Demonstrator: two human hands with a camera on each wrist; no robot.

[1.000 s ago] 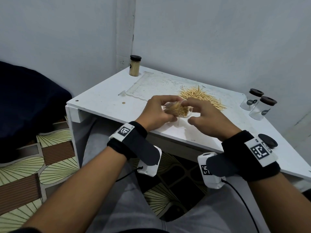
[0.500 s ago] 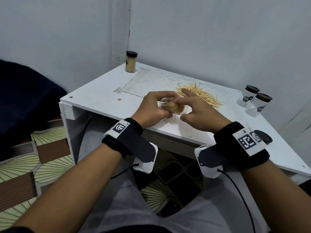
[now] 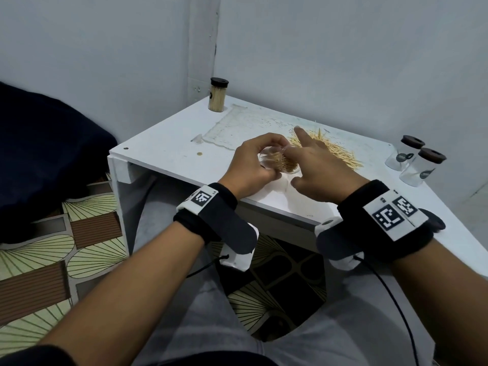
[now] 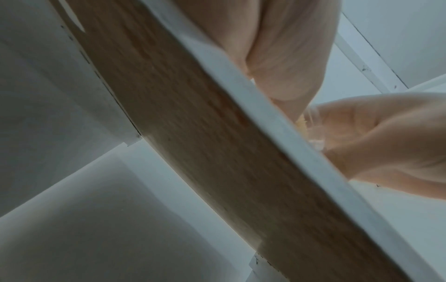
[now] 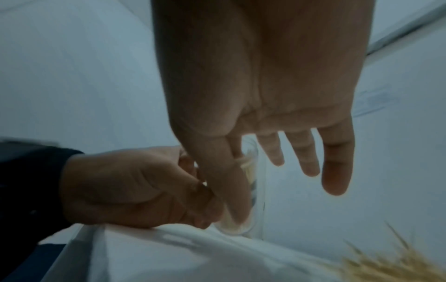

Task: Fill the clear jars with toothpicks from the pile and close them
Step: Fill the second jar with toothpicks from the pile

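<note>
Right hand [image 3: 320, 169] fingers have fanned open — thumb tamping toothpicks into the tilted clear jar [image 3: 280, 163] — left hand [image 3: 250, 165] gripping it steady.

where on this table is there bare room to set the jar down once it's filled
Bare white top lies left of the left hand, between the filled jar at the back corner and the front edge. Crowded: the toothpick pile behind the right hand, and the two capped jars far right.

The left hand [image 3: 248, 165] hides most of the clear jar [image 3: 280, 165].
</note>
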